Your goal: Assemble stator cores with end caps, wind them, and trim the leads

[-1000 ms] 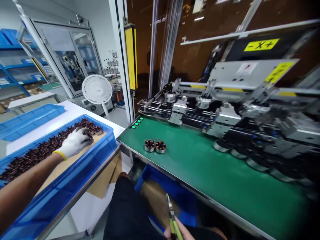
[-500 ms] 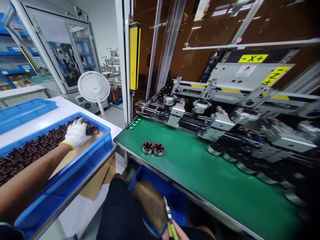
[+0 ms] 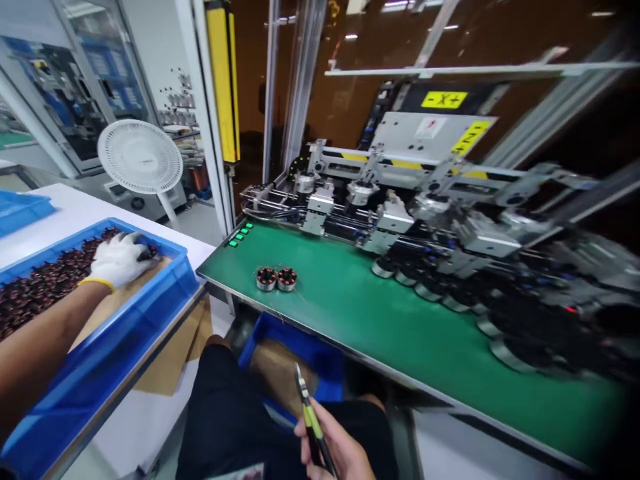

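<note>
Gloved left hand [image 3: 120, 260] seems near the right edge of the blue tray [image 3: 183, 263].

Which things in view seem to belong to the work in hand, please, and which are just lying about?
Apparently in use:
- pliers, in the right hand
- wound stators in the near blue tray, at the gloved left hand
- stator pair on the green worktop

Apparently just about:
- white fan
- far blue tray
- brown cardboard

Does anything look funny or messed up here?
Nothing looks spilled. Two things seem odd: thin loose wires stray from the copper-wound rings on the green bench, and only the left hand is gloved; the right hand is bare.
</note>
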Tool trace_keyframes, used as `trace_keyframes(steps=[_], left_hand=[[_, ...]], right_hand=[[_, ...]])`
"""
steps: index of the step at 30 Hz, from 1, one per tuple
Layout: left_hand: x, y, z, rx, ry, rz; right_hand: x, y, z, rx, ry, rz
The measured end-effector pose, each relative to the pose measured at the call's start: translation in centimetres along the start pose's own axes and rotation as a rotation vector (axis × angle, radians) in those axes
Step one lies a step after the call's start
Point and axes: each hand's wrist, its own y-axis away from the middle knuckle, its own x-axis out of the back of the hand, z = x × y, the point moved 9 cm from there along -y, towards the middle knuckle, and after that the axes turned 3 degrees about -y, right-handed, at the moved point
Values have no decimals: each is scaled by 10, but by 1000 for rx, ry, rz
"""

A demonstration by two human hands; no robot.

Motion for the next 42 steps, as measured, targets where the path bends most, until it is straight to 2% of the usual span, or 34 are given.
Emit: trace_keyframes(steps=[3,5,6,8,10,12,14,19,23,26,28,30,33,36,42], left_hand=[[49,2,22,65,15,160],[78,2,62,-11,67,290],[83,2,94,-133,90,287],[81,4,161,-375,139,236],[62,6,217,-531,164,107],[43,5,254,-597,200,15],[27,1,274,-619,250,-54],[2,-10,288,-618,344,-133],[-1,2,277,-467,387,-127],[19,32,262,-360,451,-9],[45,59,257,-384,485,150],[72,89,259,-490,491,308],[99,125,269,-689,534,425],[104,143,276,-777,554,426],[91,154,275,-776,503,363]], right_hand=[[-10,7,-14,22,7,7],[-15,10,-21,19,19,0],[-17,12,-25,25,27,-1],[-19,14,-29,43,46,-4],[-20,16,-29,49,68,-10],[-18,20,-27,45,79,3],[-12,25,-27,59,65,34],[-6,35,-31,106,-1,58],[-12,35,-35,113,-22,21],[-20,33,-47,191,-56,-33],[-29,32,-58,267,-86,-96],[-39,32,-68,322,-104,-161],[-51,30,-79,367,-117,-225],[-58,30,-86,393,-121,-246],[-57,32,-89,408,-113,-227]])
